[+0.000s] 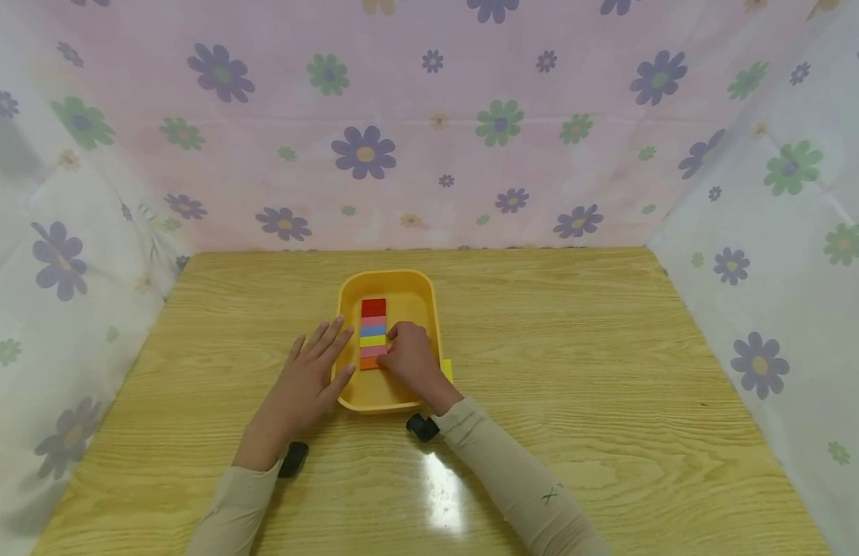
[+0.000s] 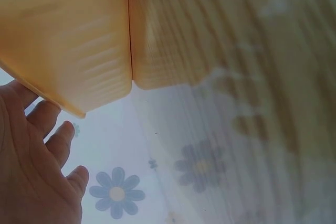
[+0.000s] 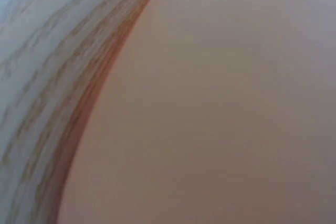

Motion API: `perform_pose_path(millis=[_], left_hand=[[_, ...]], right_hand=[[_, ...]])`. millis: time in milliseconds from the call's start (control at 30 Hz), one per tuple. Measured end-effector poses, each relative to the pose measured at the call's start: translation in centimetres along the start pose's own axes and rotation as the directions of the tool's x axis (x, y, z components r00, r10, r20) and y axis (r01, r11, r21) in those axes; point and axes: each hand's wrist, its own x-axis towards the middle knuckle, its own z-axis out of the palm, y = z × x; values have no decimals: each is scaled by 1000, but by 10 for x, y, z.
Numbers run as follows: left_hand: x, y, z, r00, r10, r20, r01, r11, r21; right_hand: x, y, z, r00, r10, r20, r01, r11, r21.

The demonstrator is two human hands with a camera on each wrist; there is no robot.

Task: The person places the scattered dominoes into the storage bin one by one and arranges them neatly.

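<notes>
A yellow-orange plastic tray holds one column of flat coloured blocks, running from red at the far end to orange at the near end. With fingers spread and nearly straight, my left hand rests on the tray's left rim; the left wrist view shows those fingers against the rim from outside. My right hand reaches into the tray with curled fingers. Its thumb and fingertips touch the right side of the column near the yellow, pink and orange blocks. Whether it pinches one is hidden.
A small yellow piece shows beside the tray's right wall, partly behind the right wrist. The tray stands on a wood-grain table. Flowered cloth hangs at the back and both sides. Black wrist cameras sit under both wrists.
</notes>
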Motion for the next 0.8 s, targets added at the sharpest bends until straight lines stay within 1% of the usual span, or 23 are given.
perform_pose_path(millis=[333, 500, 600, 700, 800], left_hand=[[0, 1, 0, 1000, 9, -7, -9, 1000, 7], [1, 3, -1, 1000, 8, -2, -8, 1000, 13], [2, 4, -1, 1000, 5, 5, -5, 1000, 20], [2, 4, -2, 1000, 1, 8, -1, 1000, 24], [1, 4, -3, 1000, -3, 5, 3, 1000, 24]], right_hand=[[1, 2, 0, 1000, 0, 2, 0, 1000, 10], [-1, -1, -5, 1000, -14, 6, 14, 1000, 14], [-4, -5, -14, 998, -57, 28, 56, 998, 36], [-6, -8, -30, 990, -127, 57, 122, 989, 84], [-7, -8, -49, 979, -198, 44, 190, 972, 137]])
